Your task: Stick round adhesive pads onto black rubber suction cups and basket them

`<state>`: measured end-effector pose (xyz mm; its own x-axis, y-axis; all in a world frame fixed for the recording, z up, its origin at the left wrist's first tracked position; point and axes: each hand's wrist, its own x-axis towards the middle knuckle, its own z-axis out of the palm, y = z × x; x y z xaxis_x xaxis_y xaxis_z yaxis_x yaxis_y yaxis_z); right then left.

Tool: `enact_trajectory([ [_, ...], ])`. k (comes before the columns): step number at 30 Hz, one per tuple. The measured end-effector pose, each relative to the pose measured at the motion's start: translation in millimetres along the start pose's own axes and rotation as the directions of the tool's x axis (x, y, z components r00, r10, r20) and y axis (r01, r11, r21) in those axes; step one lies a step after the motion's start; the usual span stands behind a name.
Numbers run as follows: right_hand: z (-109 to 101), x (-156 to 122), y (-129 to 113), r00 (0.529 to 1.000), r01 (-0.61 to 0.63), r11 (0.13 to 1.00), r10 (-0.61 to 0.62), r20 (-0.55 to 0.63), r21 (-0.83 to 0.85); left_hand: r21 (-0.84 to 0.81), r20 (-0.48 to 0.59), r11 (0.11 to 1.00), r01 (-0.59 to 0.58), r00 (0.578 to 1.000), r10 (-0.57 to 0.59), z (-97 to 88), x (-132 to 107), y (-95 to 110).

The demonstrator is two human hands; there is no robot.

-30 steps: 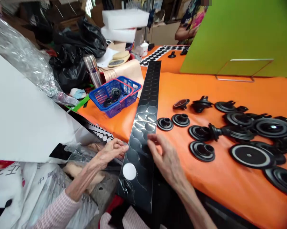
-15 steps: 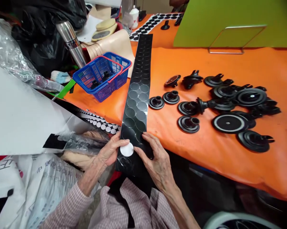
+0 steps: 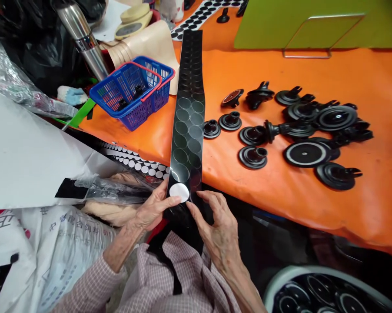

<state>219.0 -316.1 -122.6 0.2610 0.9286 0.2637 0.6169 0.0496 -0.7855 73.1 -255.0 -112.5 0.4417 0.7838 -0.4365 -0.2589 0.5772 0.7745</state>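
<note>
A long glossy black strip (image 3: pixel 186 108) runs up from my lap across the orange table, carrying rows of round pads. A white round disc (image 3: pixel 179 192) lies on it near the lower end. My left hand (image 3: pixel 153 206) grips the strip's left edge, with the thumb reaching the disc. My right hand (image 3: pixel 215 228) presses its fingertips on the strip just below and right of the disc. Black moulded round parts (image 3: pixel 230 121) stand on the orange cloth to the right of the strip.
A blue basket with red handles (image 3: pixel 132 93) holding black parts sits left of the strip, beside a steel flask (image 3: pixel 81 39). A white sheet (image 3: pixel 29 152) and plastic wrap fill the left. A round tray of black discs (image 3: pixel 320 293) sits low on the right.
My hands have closed in around the white disc at the strip's lower end. The whole scene has slid upward in view, and a round tray has come in at the lower right.
</note>
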Motion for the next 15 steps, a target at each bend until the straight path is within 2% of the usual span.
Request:
enact_trajectory([
  [4,0.9,3.1,-0.3,1.000,-0.015,1.000,0.015,0.008,0.011,0.060,0.026,0.997,-0.042,0.999,0.041,-2.4,2.8,-5.4],
  [8,-14.5,8.6,5.8,0.998,-0.059,0.998,0.058,0.023,0.038,0.126,0.012,0.992,-0.022,1.000,0.020,-13.9,-1.3,-5.8],
  [10,-24.0,12.6,8.3,0.996,-0.080,0.997,0.080,-0.033,0.013,0.269,-0.103,0.963,-0.004,0.994,0.033,-19.2,-5.9,2.5],
  [11,-26.9,14.1,8.0,0.996,-0.064,0.998,0.064,-0.068,0.000,0.380,-0.212,0.925,-0.014,0.972,0.102,-19.8,-8.2,9.2],
  [12,-28.1,15.2,6.2,0.995,-0.028,1.000,0.027,-0.094,-0.007,0.497,-0.311,0.867,-0.023,0.929,0.202,-18.4,-9.9,17.2],
  [13,-27.3,16.0,3.1,0.994,0.023,1.000,-0.023,-0.105,-0.005,0.595,-0.365,0.803,-0.027,0.882,0.300,-14.8,-10.8,25.9],
  [14,-24.9,16.5,-1.0,0.991,0.081,0.997,-0.080,-0.105,0.006,0.654,-0.361,0.756,-0.030,0.865,0.347,-9.0,-10.7,34.7],
  [15,-21.4,17.2,-5.4,0.986,0.137,0.990,-0.134,-0.098,0.024,0.670,-0.315,0.741,-0.031,0.892,0.323,-1.5,-9.5,42.9],
])
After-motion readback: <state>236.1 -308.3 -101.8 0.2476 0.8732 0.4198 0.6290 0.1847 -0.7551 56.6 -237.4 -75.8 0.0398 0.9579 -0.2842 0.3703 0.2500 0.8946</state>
